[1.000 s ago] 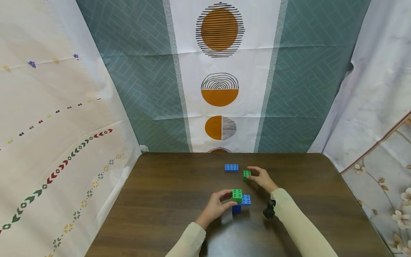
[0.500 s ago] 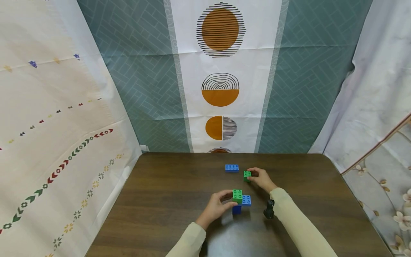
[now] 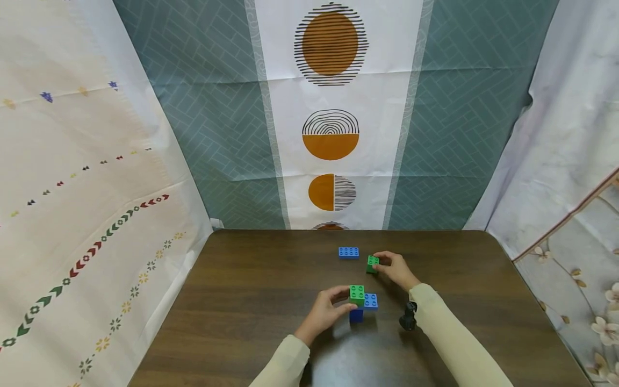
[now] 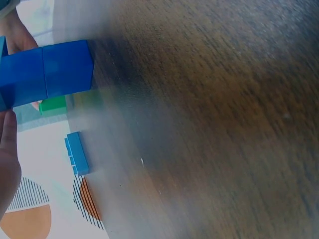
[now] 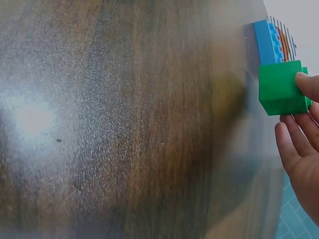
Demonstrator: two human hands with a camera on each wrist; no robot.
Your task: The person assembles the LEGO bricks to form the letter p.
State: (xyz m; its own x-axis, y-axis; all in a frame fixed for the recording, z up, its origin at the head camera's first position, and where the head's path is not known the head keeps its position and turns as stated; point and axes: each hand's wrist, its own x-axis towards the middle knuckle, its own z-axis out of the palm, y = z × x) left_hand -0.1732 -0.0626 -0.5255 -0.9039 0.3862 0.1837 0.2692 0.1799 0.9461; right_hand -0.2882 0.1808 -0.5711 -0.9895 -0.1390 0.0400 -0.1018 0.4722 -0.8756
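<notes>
My left hand (image 3: 323, 313) pinches the green brick (image 3: 357, 293) on top of a small stack, thumb on the near side. Below that green brick, a light blue brick (image 3: 371, 301) sticks out to the right, over a darker blue column (image 3: 356, 316). The left wrist view shows this column as two blue blocks (image 4: 69, 67), one on the other. Farther back and to the right, my right hand (image 3: 394, 269) holds another green brick (image 3: 372, 263) between thumb and fingers. Its smooth side faces the right wrist camera, with the studs (image 5: 305, 72) pointing away.
A loose blue brick (image 3: 348, 252) with two rows of studs lies near the back of the brown wooden table (image 3: 251, 290), left of the right hand. Patterned cloths (image 3: 232, 134) hang behind and at both sides. A black device (image 3: 408, 316) sits at the right wrist.
The green brick in my right hand has turned slightly. My left hand keeps its grip on the stack, and the loose blue brick stays put.
</notes>
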